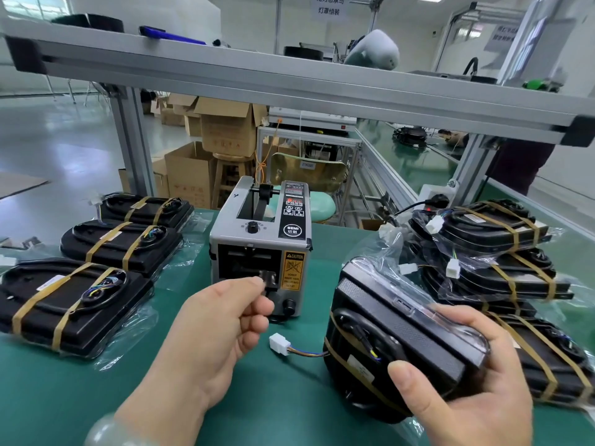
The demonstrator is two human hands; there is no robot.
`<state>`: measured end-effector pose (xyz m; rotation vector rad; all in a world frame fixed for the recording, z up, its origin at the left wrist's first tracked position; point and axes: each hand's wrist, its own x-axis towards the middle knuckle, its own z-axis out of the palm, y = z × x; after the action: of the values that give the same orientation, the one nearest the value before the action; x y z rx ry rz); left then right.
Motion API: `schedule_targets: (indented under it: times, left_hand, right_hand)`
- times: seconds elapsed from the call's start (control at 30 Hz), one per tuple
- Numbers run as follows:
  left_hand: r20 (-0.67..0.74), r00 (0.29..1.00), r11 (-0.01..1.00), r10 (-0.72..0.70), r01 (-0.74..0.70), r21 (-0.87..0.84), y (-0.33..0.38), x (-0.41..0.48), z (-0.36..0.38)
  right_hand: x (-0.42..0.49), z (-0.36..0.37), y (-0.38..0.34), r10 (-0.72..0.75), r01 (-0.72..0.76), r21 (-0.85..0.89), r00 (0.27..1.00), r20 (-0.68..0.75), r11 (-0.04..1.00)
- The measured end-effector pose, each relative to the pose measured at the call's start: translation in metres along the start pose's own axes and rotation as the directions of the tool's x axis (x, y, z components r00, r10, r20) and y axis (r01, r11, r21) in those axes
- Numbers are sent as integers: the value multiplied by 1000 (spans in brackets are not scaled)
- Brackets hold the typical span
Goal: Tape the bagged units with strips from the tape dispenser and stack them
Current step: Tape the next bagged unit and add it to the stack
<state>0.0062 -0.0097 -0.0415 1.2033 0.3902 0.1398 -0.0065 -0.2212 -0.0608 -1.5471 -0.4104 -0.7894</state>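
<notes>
While the left hand (222,320) pinches the tape strip (269,278) at the outlet of the tape dispenser (257,239), its grip closed on the strip's end, the right hand (460,381) clamps the bagged unit (402,329), tilted on edge on the worktop (273,397) just right of the dispenser.
Stack (495,252): far right.
Advice: draw the strip straight out, clear of the cutter; hold the bag fold flat before sticking.

One tape dispenser (257,249), three bagged units (119,246) at left, one held unit (402,329).
</notes>
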Motion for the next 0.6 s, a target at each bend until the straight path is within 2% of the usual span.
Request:
schedule_targets:
  times: [0.1,0.23,0.33,0.5,0.6]
  left_hand:
    - [116,991,994,62,-71,77,5,-25,0]
    - [109,971,964,213,-228,141,4,-42,3]
    - [127,946,901,299,-323,290,1,-46,5]
    - [218,930,822,294,-363,440,-1,-51,16]
    - [261,927,823,268,-362,439,-4,-50,19]
  right_hand:
    - [-5,4,-3,-45,46,-9,998,37,999]
    - [-12,12,-7,-128,141,-116,986,108,983]
    - [-11,13,-8,-145,166,-142,978,150,976]
    - [-12,14,-7,-196,232,-162,958,208,959]
    - [-13,14,-5,-199,237,-167,956,215,957]
